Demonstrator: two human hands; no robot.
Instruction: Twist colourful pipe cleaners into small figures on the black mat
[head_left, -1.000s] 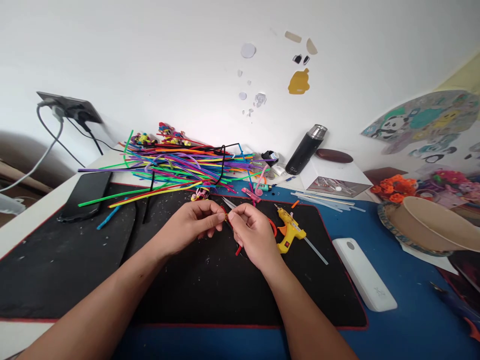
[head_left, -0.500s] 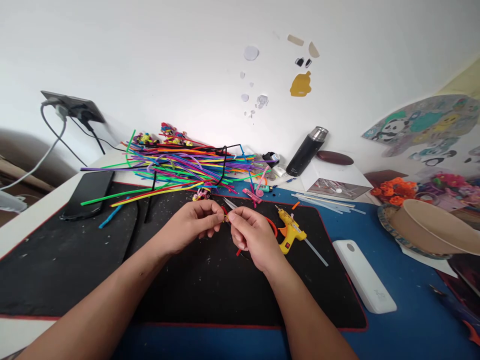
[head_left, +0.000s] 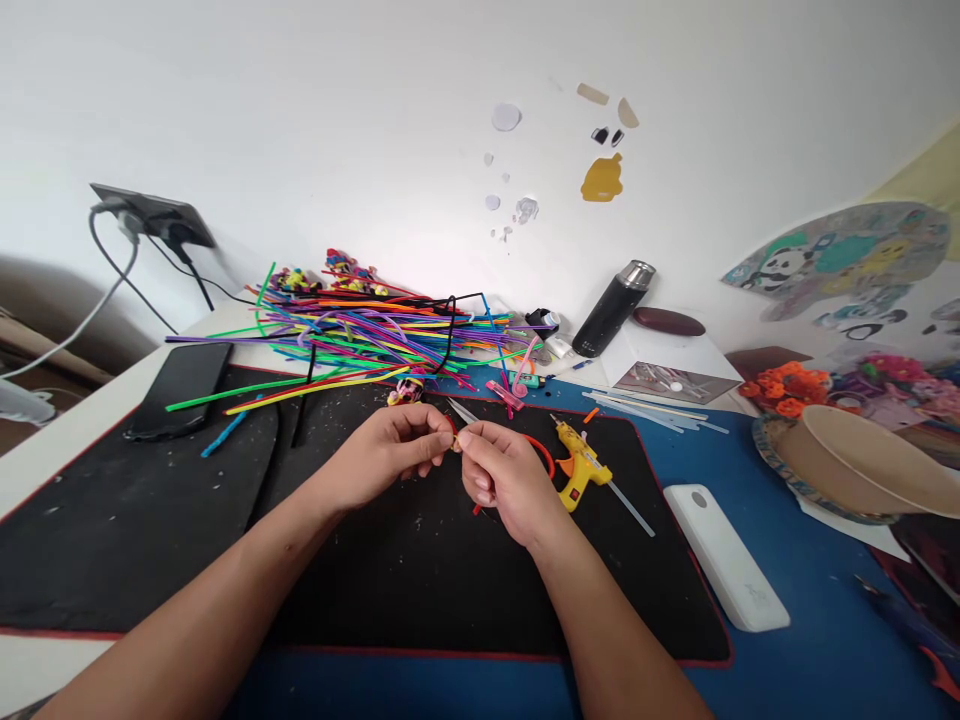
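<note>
Above the black mat (head_left: 420, 590), my left hand (head_left: 401, 447) and my right hand (head_left: 502, 470) meet fingertip to fingertip. Both pinch a tiny yellowish piece (head_left: 455, 443), mostly hidden by the fingers; its exact kind is too small to make out. Scissors (head_left: 466, 410) with red handles lie behind and partly under my right hand. A small multicoloured pipe-cleaner figure (head_left: 406, 389) rests just beyond my left hand. Right of my right hand lies a yellow hot glue gun (head_left: 581, 465) with a clear glue stick in its back.
A heap of coloured pipe cleaners (head_left: 375, 330) lies along the wall, beside a black phone (head_left: 180, 390). At the right are a black thermos (head_left: 613, 308), loose glue sticks (head_left: 652, 408), a white power bank (head_left: 726, 558), a beige bowl (head_left: 870, 460) and blue-handled pliers (head_left: 904, 620).
Both hands stay pinched together, with only slight finger movement around the tiny piece. The whole view has shifted a little; the things on the table lie as before.
</note>
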